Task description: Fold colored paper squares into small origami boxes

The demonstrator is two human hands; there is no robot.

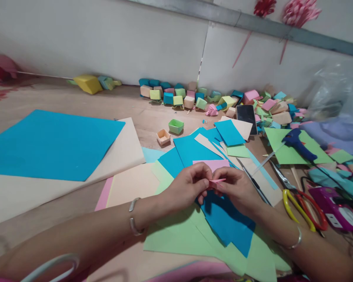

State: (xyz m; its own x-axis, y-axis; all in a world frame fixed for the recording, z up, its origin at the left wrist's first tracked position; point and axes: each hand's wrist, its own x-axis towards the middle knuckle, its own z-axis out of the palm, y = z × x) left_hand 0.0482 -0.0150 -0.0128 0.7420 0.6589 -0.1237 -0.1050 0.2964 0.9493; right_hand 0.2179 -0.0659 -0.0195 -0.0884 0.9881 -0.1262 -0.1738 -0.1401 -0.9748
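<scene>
Between my two hands is a small folded piece of pink paper (218,181). My left hand (192,182) pinches its left end with thumb and forefinger. On the other end, the fingers of my right hand (233,184) are closed in a pinch too. Part of the paper is hidden by my fingers. Beneath my hands lie blue paper (228,219), light green sheets (179,235) and a flat pink sheet (216,164). A green paper box (175,126) and a peach paper box (164,136) stand just beyond the paper pile.
Right of my hands lie scissors (300,203), a dark pen-like tool (254,182), a blue glue gun (297,143) and a purple power strip (337,211). A phone (247,117) rests near heaped paper pieces (278,111). Large blue paper (55,145) covers the left. Small paper boxes (167,96) line the wall.
</scene>
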